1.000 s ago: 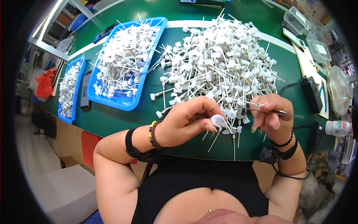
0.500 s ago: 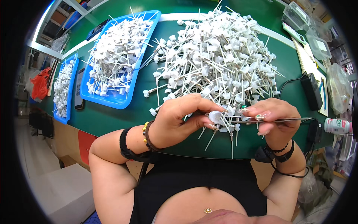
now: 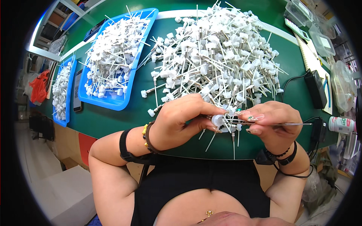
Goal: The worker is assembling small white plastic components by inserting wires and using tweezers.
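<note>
Between the thumb and forefinger of my left hand (image 3: 175, 122) sits a white plastic cap-like piece (image 3: 217, 120), its round face turned toward me. My right hand (image 3: 278, 117) grips a slim metal tool (image 3: 292, 124), which looks like tweezers. The tool lies nearly level, its inner end at the white piece and its other end sticking out to the right past the hand. Exactly where its tips touch is hidden among white parts. Just beyond both hands rises a large pile of white-headed parts with thin stems (image 3: 222, 56).
To the left stand a large blue tray (image 3: 122, 103) and a smaller blue tray (image 3: 67, 117), both heaped with similar parts. A phone (image 3: 77, 94) lies between them. On the right are a black power adapter (image 3: 315, 90) with a cable, a white-and-pink bottle (image 3: 341, 124) and clear plastic boxes (image 3: 321, 41).
My right hand's fingertips have come slightly left, closer to the white piece, along with the tool. My left hand keeps its pinch. The whole view has shifted a little.
</note>
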A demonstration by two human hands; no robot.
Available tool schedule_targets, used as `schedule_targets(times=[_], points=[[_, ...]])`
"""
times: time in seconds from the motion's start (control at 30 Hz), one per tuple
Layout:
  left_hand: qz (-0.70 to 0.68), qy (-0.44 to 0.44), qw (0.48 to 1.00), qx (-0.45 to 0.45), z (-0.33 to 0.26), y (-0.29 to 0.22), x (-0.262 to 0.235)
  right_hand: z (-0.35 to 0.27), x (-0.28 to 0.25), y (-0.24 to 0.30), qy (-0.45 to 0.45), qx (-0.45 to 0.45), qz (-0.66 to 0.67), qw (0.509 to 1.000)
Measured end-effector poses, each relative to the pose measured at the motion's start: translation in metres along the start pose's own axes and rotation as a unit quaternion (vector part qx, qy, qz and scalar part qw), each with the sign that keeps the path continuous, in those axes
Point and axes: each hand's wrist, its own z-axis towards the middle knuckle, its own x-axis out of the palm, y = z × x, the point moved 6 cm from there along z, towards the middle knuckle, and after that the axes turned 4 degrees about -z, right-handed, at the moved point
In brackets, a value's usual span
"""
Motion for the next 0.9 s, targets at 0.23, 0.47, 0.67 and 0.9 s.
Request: schedule_targets(times=[0.23,0.47,0.67,0.9], points=[[0.016,-0.017,1.000,0.014,0.000,-0.002,-0.001,-0.001,-0.001,0.002,0.003,0.003,-0.031,1.000],[0.043,-0.072,0.996,0.015,-0.003,0.000,0.000,0.004,0.007,0.018,0.023,-0.064,-0.148,0.987],[0.059,-0.098,0.992,0.048,-0.002,-0.006,-0.002,0.005,0.005,0.019,0.020,-0.055,-0.154,0.986],[-0.035,-0.060,0.997,-0.033,-0.004,0.002,-0.003,-0.004,-0.009,0.002,-0.079,0.023,-0.041,0.996]])
